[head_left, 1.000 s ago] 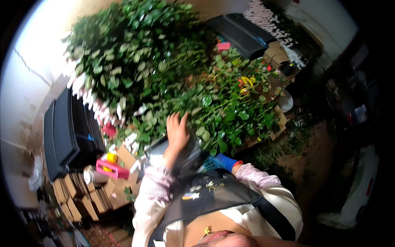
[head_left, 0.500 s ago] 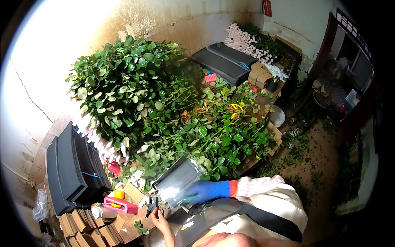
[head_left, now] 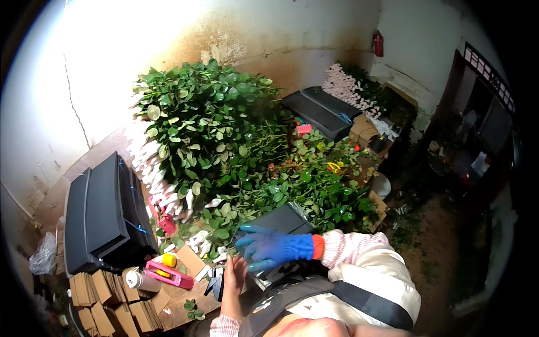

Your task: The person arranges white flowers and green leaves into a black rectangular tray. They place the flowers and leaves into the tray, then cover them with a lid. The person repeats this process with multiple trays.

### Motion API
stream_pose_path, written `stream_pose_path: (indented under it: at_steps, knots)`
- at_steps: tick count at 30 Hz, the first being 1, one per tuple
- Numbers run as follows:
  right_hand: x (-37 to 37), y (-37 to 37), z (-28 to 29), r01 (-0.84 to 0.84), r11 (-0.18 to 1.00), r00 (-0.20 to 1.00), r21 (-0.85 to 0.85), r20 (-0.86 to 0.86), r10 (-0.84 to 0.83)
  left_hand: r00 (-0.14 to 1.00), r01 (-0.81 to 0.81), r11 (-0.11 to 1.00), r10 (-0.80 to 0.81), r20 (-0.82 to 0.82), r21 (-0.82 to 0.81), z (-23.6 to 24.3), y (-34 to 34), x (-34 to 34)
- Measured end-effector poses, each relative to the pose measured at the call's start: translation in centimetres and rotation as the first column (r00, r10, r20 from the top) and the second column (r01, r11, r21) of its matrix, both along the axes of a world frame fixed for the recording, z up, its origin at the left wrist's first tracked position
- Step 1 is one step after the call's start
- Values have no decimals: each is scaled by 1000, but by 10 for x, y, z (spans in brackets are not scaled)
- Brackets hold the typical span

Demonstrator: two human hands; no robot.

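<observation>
My left hand [head_left: 234, 275], bare with fingers extended and slightly curved, is beside a small black object [head_left: 215, 283] at the bench's front. My right hand [head_left: 265, 247], in a blue glove with a red cuff, spreads its fingers over a black sheet [head_left: 276, 219] with clear plastic at its edge; whether it touches the sheet I cannot tell. Leafy green stems [head_left: 314, 196] lie just behind it. A tall pile of leafy stems [head_left: 208, 112] has pale pink, sleeved ends [head_left: 149, 163] along its left side. A pink-handled item [head_left: 168, 275] lies left of my hands.
A stack of black sheets [head_left: 95, 213] stands left above folded cardboard [head_left: 101, 292] and a white cylinder [head_left: 140, 281]. More black sheets [head_left: 317, 112] and pink-sleeved bundles [head_left: 348, 90] are at the back. A doorway [head_left: 469, 123] and a leaf-strewn floor [head_left: 421, 241] are right.
The view has tilted up. My left hand has left the leaves, gripped the small black object, then opened beside it. My gloved right hand has risen over the sheet and spread its fingers.
</observation>
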State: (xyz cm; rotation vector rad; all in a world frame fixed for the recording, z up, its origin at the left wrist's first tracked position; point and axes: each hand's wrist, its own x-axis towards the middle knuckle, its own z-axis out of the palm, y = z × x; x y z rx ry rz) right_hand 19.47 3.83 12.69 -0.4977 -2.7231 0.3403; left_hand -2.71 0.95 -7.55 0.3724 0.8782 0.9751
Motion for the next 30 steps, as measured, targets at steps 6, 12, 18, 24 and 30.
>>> stream_pose_path:
  at_steps: [6,12,18,24,30]
  knots:
    - [103,-75,-20,801,564,460,-199,-398,-794,906,144,957,-230,356,252,101,25,58]
    - [180,-217,-193,-242,-41,-540,-969,170,-825,795,468,422,-585,-162,777,193,-14,139]
    - [201,-288,-209,-390,6,-472,-921,194,-860,690,511,411,-720,-75,755,194,-22,194]
    - [278,-329,-166,-242,110,-463,-964,14,-886,506,685,210,-826,-247,698,204,-29,303]
    - [343,-372,-121,-101,228,-447,-969,-160,-880,247,764,-10,-919,-307,645,176,-81,393]
